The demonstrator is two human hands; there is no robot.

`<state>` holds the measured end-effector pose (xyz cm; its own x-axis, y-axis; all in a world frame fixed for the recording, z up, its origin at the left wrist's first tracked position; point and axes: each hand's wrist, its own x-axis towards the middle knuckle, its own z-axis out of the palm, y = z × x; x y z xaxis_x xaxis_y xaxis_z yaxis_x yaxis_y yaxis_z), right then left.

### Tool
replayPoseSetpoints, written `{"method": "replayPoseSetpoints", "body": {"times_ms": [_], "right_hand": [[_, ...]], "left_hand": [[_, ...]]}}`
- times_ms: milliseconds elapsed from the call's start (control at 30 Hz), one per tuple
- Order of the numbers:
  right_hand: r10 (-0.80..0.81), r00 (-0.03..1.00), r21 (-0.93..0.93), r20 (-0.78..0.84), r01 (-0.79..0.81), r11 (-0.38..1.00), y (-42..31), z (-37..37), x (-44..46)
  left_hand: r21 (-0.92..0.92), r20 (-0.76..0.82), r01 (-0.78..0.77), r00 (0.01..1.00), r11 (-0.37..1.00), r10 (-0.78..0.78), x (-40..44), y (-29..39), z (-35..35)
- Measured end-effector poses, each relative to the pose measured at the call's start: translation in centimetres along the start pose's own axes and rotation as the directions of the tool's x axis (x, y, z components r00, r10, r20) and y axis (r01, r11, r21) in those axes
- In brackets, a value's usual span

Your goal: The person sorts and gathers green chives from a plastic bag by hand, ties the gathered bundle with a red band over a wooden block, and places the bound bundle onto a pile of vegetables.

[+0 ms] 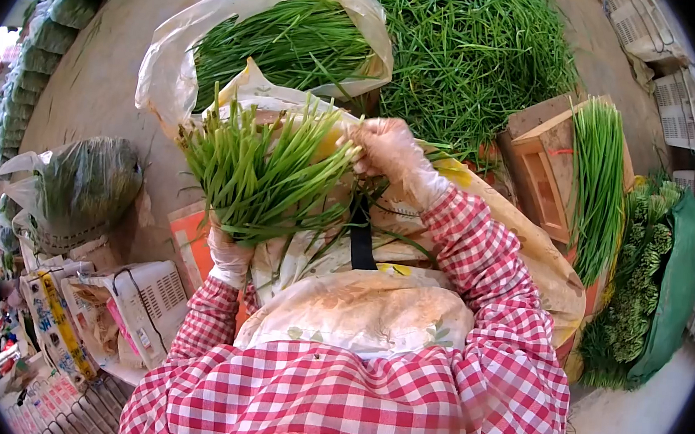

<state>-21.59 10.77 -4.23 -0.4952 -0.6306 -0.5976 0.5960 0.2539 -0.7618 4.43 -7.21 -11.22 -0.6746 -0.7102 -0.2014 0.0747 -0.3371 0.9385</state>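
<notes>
A loose bunch of long green chives [273, 168] is held above my lap, its pale ends fanned upward. My left hand [228, 254], in a thin clear glove, is wrapped round the bunch from below, and the leaves hide most of its fingers. At the bunch's right side, my right hand [391, 156], also gloved, has its fingers closed in a pinch on chive ends. Under the bunch lies a stained, patterned plastic cover [310, 255] with a black strap [362, 233] on it.
Ahead stands an open clear plastic bag [170, 58] of chives, beside a large loose chive heap [472, 53]. On the right are a wooden box [544, 156], a tied chive bundle [598, 182] and bunches in a green wrap [667, 290]. Crates [142, 306] and a filled bag [87, 184] stand left.
</notes>
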Motion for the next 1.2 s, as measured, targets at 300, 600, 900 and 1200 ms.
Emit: {"method": "replayPoseSetpoints", "body": {"times_ms": [300,600,900,1200], "right_hand": [[-0.631,0.716,-0.616,-0.297,0.361,0.7,-9.9,-6.7,1.4],[-0.81,0.548,-0.635,0.21,0.706,0.314,-9.6,-8.6,-5.0],[-0.627,0.526,-0.792,0.575,0.552,-0.263,4.6,8.5,0.0],[-0.463,0.466,-0.653,0.754,0.461,-0.601,-3.9,-3.6,1.2]], "left_hand": [[0.543,0.261,-0.353,0.933,0.762,0.247,0.4,2.0,1.2],[0.827,0.207,-0.233,0.972,0.511,0.107,-0.1,7.0,-1.9],[0.775,0.356,-0.418,0.908,0.475,0.22,-1.1,10.7,3.1],[0.75,0.331,-0.435,0.899,0.498,0.287,-1.2,11.7,3.8]]}}
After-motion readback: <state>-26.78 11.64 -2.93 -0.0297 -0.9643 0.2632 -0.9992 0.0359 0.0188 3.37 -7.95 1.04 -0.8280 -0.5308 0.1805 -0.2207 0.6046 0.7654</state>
